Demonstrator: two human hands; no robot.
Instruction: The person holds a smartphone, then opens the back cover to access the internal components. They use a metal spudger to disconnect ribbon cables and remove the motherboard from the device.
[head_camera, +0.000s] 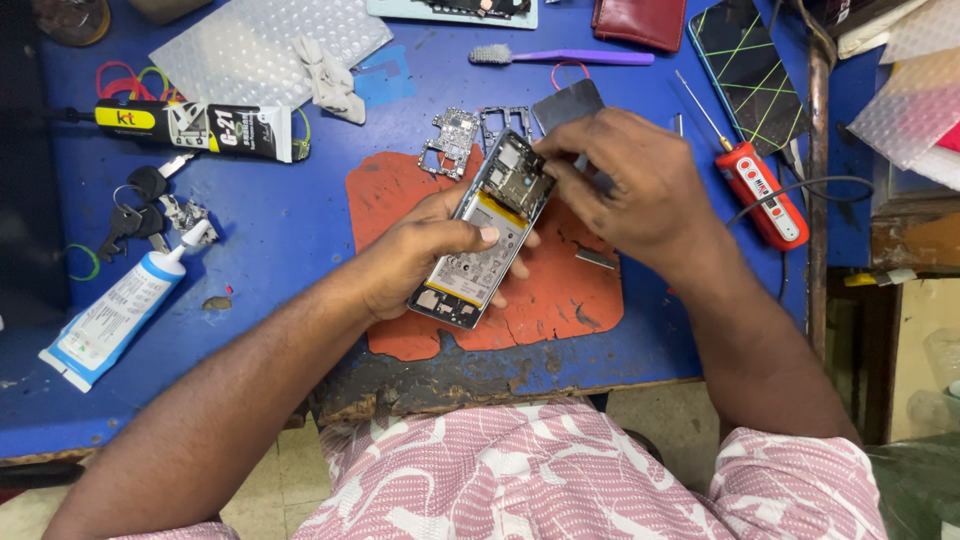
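My left hand (420, 255) grips an opened phone (487, 235) with its back cover off, so the white battery and upper circuit area show. It is held tilted above an orange work mat (560, 300). My right hand (625, 185) hovers over the phone's top end, fingertips pinched at the circuit area. Whether a small part or tool sits between those fingers is hidden. A loose circuit board (452, 140) and a metal frame piece (505, 120) lie just beyond the phone on the blue bench (280, 230).
A white glue tube (115, 315), a black-and-yellow adhesive tube (195, 125), keys (140, 205), bubble wrap (265, 45) and a crumpled cloth (330, 80) lie left. A purple brush (565, 57), red electric screwdriver (765, 195), cracked phone (745, 60) and maroon wallet (640, 20) lie right.
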